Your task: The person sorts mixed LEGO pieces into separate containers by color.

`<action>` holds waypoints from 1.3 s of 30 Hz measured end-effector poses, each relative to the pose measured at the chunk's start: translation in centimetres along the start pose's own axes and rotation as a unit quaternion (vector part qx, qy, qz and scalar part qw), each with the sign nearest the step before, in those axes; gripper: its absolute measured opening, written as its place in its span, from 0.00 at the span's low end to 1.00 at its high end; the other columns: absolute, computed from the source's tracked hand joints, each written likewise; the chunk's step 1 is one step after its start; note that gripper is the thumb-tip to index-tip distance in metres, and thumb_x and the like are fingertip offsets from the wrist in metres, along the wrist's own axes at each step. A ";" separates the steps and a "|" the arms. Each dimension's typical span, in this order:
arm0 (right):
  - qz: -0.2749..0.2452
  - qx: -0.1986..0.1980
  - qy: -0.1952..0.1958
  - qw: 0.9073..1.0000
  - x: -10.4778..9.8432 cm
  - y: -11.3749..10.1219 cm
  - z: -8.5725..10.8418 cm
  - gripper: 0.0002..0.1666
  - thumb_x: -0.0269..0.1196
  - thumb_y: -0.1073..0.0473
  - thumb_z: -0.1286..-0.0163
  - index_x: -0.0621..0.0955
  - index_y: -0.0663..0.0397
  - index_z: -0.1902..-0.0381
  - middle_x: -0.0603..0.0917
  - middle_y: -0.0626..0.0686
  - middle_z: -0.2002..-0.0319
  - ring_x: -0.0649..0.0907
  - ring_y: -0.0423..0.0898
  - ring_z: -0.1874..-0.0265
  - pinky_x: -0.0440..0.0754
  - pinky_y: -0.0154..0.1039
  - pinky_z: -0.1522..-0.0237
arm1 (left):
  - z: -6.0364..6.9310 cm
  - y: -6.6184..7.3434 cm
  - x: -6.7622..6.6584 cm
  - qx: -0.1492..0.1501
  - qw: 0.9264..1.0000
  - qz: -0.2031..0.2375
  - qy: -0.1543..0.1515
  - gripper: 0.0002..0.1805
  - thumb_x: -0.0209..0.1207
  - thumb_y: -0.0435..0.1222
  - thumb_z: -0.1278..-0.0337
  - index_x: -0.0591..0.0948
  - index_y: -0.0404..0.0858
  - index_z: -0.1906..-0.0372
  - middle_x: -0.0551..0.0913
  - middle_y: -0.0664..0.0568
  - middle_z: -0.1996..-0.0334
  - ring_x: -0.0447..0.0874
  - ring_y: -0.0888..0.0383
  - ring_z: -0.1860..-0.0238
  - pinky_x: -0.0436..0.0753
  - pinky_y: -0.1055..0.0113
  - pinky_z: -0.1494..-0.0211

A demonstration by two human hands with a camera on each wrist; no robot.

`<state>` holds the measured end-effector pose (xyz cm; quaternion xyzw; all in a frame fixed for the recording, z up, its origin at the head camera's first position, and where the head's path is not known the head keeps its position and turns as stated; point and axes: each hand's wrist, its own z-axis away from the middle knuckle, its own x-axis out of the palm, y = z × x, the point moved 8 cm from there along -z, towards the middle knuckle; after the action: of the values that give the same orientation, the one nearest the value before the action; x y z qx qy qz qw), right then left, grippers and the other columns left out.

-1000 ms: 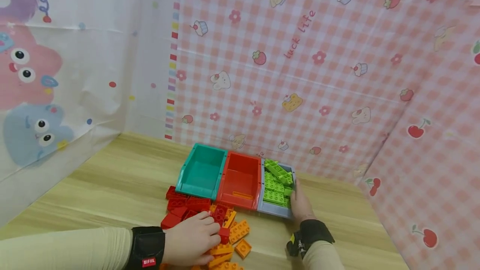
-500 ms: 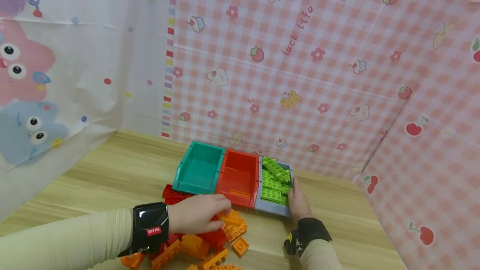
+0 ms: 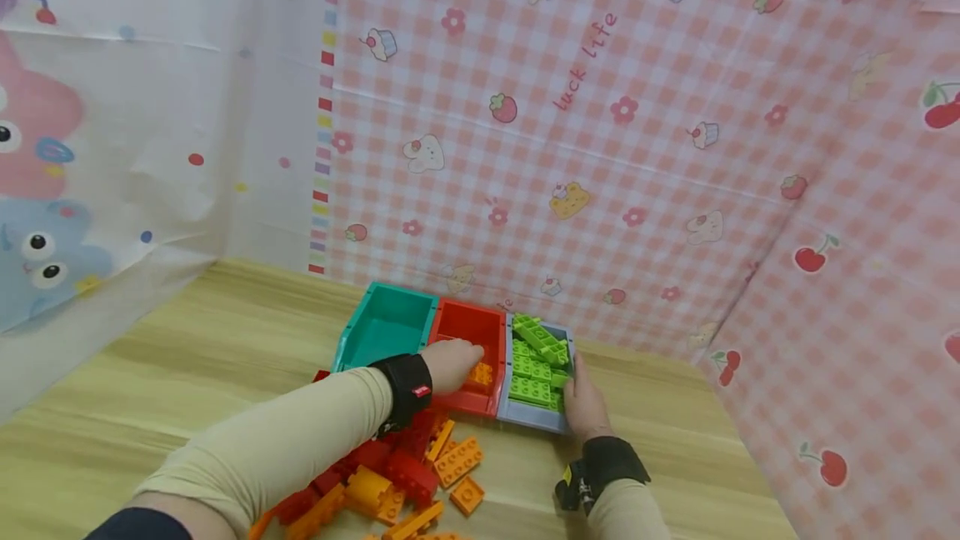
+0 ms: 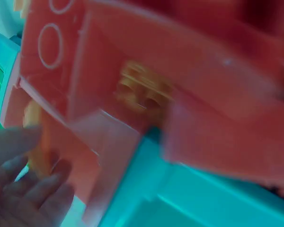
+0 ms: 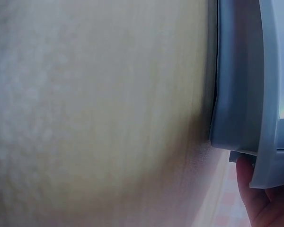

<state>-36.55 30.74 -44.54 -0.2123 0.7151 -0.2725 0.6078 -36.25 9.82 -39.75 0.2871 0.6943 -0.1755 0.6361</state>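
My left hand is over the red bin, the middle of three joined bins. In the left wrist view its thumb and fingers pinch an orange building brick. That view is blurred. My right hand grips the right side of the grey bin, which holds several lime-green bricks. From the right wrist, a finger shows against the grey bin's outer wall, under its rim.
A teal bin joins the red one on the left. Before the bins lies a pile of red bricks and orange bricks, partly hidden by my left arm. A checked cloth hangs behind the wooden table.
My left hand has gone from the brick pile up and forward over the red bin, bringing an orange brick. My right hand stays on the grey bin. The head view has shifted slightly.
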 end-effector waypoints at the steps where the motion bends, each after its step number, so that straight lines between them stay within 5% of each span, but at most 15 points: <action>1: -0.005 0.005 -0.003 1.000 0.2 0.0 0.0 0.32 0.38 0.63 0.27 0.46 0.59 0.27 0.59 0.68 0.33 0.62 0.63 0.36 0.59 0.56 0.38 | -0.2 0.0 0.4 -0.003 1.000 0.016 -0.014 0.07 0.63 0.31 0.46 0.78 0.38 0.63 0.78 0.51 0.74 0.77 0.56 0.70 0.78 0.65 0.62; 10: -0.016 0.009 -0.004 1.000 0.5 -0.8 0.2 0.32 0.38 0.62 0.26 0.45 0.56 0.27 0.57 0.65 0.31 0.60 0.61 0.34 0.57 0.55 0.37 | -0.8 -1.5 3.0 -0.066 0.989 0.104 -0.088 0.07 0.61 0.29 0.46 0.73 0.39 0.66 0.74 0.52 0.75 0.70 0.55 0.72 0.74 0.64 0.62; 14: -0.012 0.001 -0.007 1.000 0.6 -0.7 0.2 0.32 0.38 0.63 0.27 0.46 0.58 0.27 0.58 0.66 0.32 0.61 0.62 0.35 0.58 0.56 0.37 | -0.7 -1.3 3.5 -0.075 0.988 0.101 -0.090 0.02 0.56 0.32 0.40 0.75 0.38 0.65 0.74 0.52 0.75 0.71 0.56 0.71 0.75 0.64 0.60; 20: -0.015 0.002 -0.006 1.000 0.6 -0.1 0.0 0.32 0.38 0.63 0.27 0.46 0.58 0.27 0.57 0.66 0.32 0.61 0.62 0.35 0.58 0.56 0.37 | -0.8 -1.4 4.2 -0.115 0.977 0.150 -0.100 0.15 0.52 0.34 0.36 0.71 0.34 0.46 0.79 0.47 0.60 0.75 0.54 0.62 0.75 0.60 0.50; 28: -0.013 -0.001 -0.007 1.000 0.7 0.2 0.1 0.33 0.38 0.62 0.27 0.45 0.57 0.27 0.57 0.66 0.32 0.61 0.62 0.35 0.58 0.55 0.37 | -0.9 -1.3 4.9 -0.105 0.979 0.158 -0.077 0.10 0.53 0.34 0.37 0.82 0.33 0.60 0.78 0.49 0.72 0.72 0.54 0.71 0.74 0.63 0.62; 34: -0.013 0.010 -0.008 1.000 0.6 0.7 -0.2 0.33 0.38 0.62 0.26 0.45 0.55 0.27 0.57 0.65 0.32 0.61 0.61 0.35 0.57 0.55 0.37 | -1.0 -0.4 4.3 -0.060 0.979 0.174 -0.084 0.18 0.48 0.35 0.33 0.75 0.33 0.43 0.79 0.46 0.49 0.75 0.52 0.48 0.70 0.57 0.41; 39: -0.013 0.010 -0.012 1.000 0.3 0.8 -0.2 0.33 0.38 0.62 0.26 0.45 0.56 0.27 0.57 0.65 0.32 0.61 0.61 0.35 0.57 0.55 0.37 | 1.1 2.6 0.3 0.049 0.995 0.080 -0.019 0.16 0.51 0.37 0.34 0.77 0.37 0.45 0.77 0.48 0.48 0.74 0.53 0.45 0.71 0.59 0.42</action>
<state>-36.73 31.21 -45.28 -0.2191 0.7020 -0.2845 0.6149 -33.77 11.24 -39.85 0.3694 0.6477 -0.1636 0.6460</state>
